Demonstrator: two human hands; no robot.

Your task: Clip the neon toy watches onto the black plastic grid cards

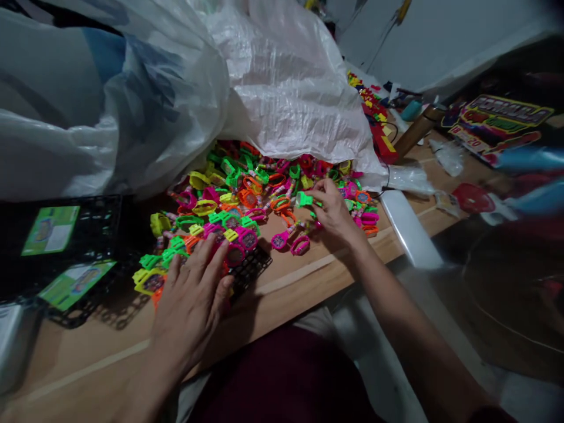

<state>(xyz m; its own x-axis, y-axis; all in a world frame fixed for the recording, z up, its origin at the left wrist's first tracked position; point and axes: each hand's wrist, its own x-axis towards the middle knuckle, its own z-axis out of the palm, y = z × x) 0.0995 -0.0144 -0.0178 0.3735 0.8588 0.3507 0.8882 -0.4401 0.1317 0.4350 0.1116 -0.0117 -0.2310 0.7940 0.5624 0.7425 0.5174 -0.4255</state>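
My left hand [191, 296] lies with fingers stretched out over a cluster of toy watches [233, 220] in pink, green, yellow and orange. These sit on a black plastic grid tray [252, 267], whose right corner shows beside the hand. Between thumb and fingers of my right hand [333, 210] is a green toy watch [303, 200], held just above the table. Two pink watches [299, 244] lie on the wood below it. Behind both hands spreads a loose heap of toy watches [251, 183]. My left palm hides part of the tray.
White plastic sacks [291, 88] rise behind the heap. Black grid trays with green labels [50, 230] stand at left. A white box [409, 229], a brown cylinder [418, 132] and a colourful printed sign [502, 120] are at right. The wooden table's front edge [308, 299] runs before me.
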